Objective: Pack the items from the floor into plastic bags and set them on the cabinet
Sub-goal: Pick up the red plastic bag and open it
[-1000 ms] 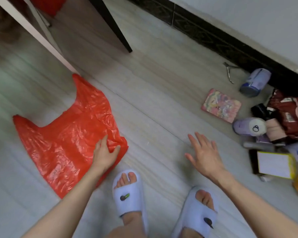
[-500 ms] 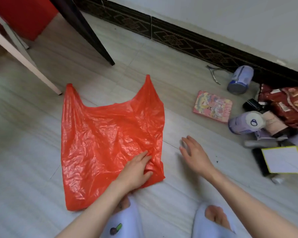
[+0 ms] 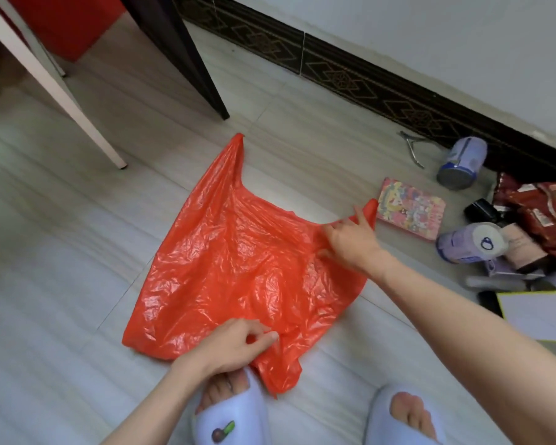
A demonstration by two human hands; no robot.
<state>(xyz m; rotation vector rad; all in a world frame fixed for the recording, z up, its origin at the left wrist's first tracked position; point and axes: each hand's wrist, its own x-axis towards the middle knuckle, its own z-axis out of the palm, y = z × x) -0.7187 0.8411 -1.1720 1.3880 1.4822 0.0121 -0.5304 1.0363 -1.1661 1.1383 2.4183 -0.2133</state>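
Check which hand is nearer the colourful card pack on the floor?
Right. The right hand grips the red bag by its handle, just left of the card pack. The left hand pinches the bag's bottom edge, well away near the slippers.

Pale wood-look floor (image 3: 61, 268). In the middle, flat on it, a red plastic bag (image 3: 238, 271). At far right near the wall: metal nippers (image 3: 413, 149), a lying can (image 3: 461, 163), a colourful flat packet (image 3: 411, 208), dark red snack bags (image 3: 540, 213), a yellow-edged box (image 3: 543, 316).
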